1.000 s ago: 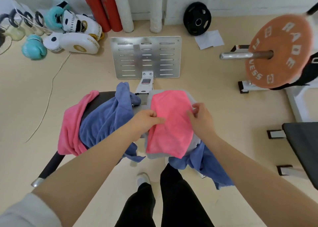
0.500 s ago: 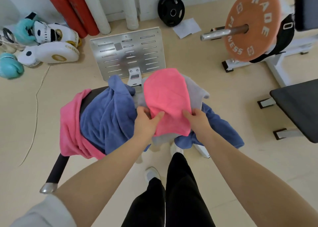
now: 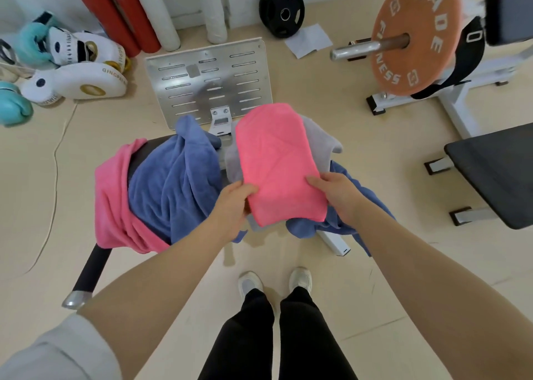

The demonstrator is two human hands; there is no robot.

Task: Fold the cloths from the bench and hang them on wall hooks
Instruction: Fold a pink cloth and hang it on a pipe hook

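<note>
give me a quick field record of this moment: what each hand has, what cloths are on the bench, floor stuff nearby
left hand: grips near left corner of folded pink cloth
right hand: grips its near right edge
under it: grey cloth
bench: blue cloth, second pink cloth, another blue cloth hanging off the right
floor: metal plate, black weight plate, white pads
hooks: not in view

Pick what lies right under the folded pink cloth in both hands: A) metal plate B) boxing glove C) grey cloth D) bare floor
C: a grey cloth shows past the edges of the folded pink cloth, which the left hand and right hand grip at its near corners.
</note>
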